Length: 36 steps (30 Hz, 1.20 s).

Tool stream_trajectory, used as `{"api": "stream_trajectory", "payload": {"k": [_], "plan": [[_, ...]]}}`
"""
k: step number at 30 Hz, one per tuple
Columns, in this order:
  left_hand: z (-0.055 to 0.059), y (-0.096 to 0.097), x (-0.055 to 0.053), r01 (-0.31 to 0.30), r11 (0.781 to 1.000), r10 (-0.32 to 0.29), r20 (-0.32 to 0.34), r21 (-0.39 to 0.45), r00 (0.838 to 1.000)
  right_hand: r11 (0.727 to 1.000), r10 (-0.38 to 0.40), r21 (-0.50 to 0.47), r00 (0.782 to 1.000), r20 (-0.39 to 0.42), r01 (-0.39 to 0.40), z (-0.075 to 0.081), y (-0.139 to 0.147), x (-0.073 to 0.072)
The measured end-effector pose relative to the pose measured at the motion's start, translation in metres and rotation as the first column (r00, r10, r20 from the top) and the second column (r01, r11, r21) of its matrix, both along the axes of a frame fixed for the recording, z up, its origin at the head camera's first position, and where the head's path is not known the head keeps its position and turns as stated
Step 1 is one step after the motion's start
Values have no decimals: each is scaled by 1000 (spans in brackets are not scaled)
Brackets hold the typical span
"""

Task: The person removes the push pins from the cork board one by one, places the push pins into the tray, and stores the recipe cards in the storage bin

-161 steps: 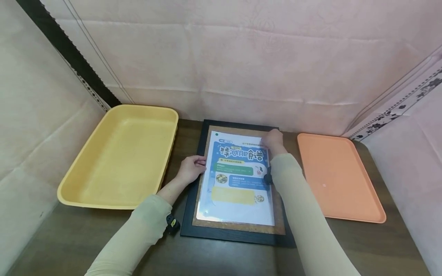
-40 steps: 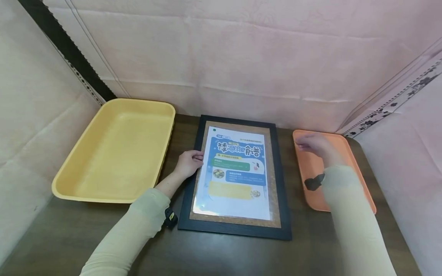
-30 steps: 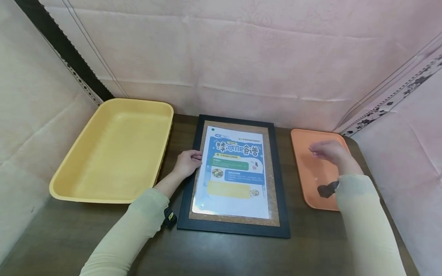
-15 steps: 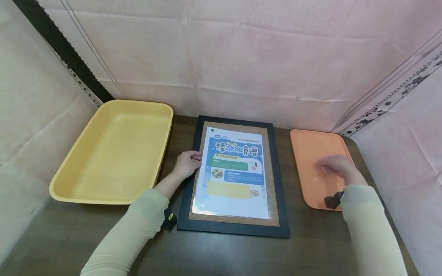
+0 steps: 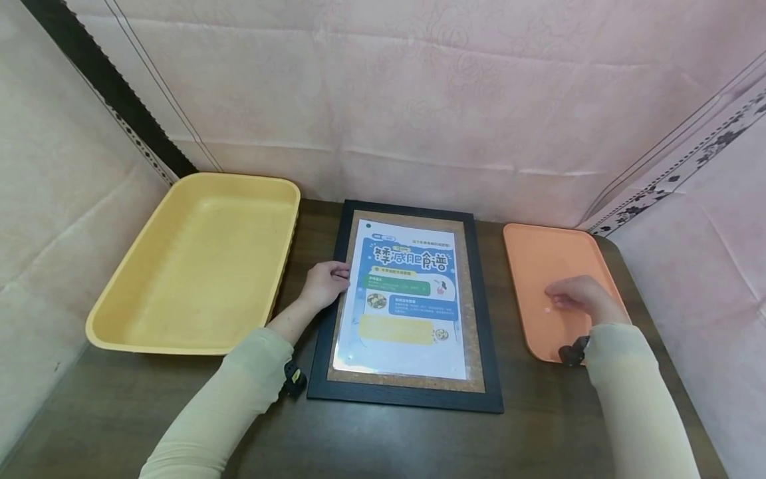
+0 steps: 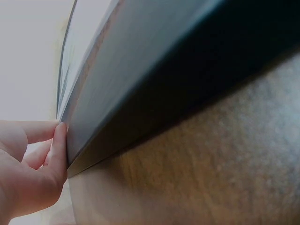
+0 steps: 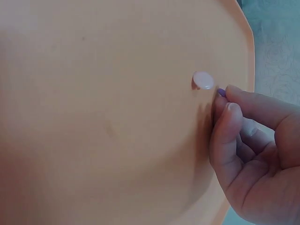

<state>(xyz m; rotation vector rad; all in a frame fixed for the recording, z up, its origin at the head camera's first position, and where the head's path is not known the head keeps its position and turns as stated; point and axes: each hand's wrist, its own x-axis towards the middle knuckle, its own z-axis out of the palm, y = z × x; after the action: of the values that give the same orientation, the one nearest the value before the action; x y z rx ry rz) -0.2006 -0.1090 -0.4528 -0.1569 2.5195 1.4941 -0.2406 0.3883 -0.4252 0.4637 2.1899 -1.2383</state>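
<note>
A printed blue-and-white poster [image 5: 413, 286] lies on a black-framed cork board [image 5: 475, 313], a small green pin [image 5: 368, 225] at its upper left corner. My left hand [image 5: 324, 285] is at the poster's left edge; in the left wrist view thumb and fingertip meet there, pinching the rim. Over the orange tray [image 5: 532, 259], my right hand [image 5: 583, 295] holds a tiny purple thumbtack [image 7: 221, 93] between thumb and finger, mostly hidden by the fingertips. Beside those fingertips a pale pink thumbtack [image 7: 203, 80] rests on the tray.
To the left stands a large yellow tray [image 5: 197, 266] with raised walls. Bare brown tabletop [image 5: 383, 439] shows in front of the board. Pale cloth walls [image 5: 389, 120] rise behind and on both sides.
My right hand left the poster's upper right for the orange tray, moved over it toward the front, then slightly left to the pink thumbtack. My left hand has stayed at the poster's edge.
</note>
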Motion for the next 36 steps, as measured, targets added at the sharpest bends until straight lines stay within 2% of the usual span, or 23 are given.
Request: {"api": "stream_trajectory", "payload": {"k": [4,11,14,19,22,24,30,36], "plan": [[1,0,1,1,1000,-1,1,4,1000,1000,-2,3,1000,17,2,1,0,-1],[2,0,0,8,1000,-8,-2,4,1000,997,-11,-70,1000,30,13,4,6,-2],[1,-1,-2,9,1000,-9,4,8,1000,999,-24,-37,999,25,25,9,7,-3],[-1,-1,-2,7,1000,-7,0,12,1000,1000,4,27,999,-41,-3,20,0,-7],[-1,-1,-2,4,1000,-4,4,10,1000,1000,12,-11,995,-94,-14,24,-12,-12],[-1,-2,-2,6,1000,-7,7,8,1000,999,45,-16,992,-121,-47,29,-22,-16],[0,-1,-2,4,1000,-4,14,6,1000,990,139,25,978,-158,-136,41,-63,-32],[1,-1,-1,-7,1000,7,14,-1,1000,989,57,-120,972,-229,-86,47,-119,-57]]}}
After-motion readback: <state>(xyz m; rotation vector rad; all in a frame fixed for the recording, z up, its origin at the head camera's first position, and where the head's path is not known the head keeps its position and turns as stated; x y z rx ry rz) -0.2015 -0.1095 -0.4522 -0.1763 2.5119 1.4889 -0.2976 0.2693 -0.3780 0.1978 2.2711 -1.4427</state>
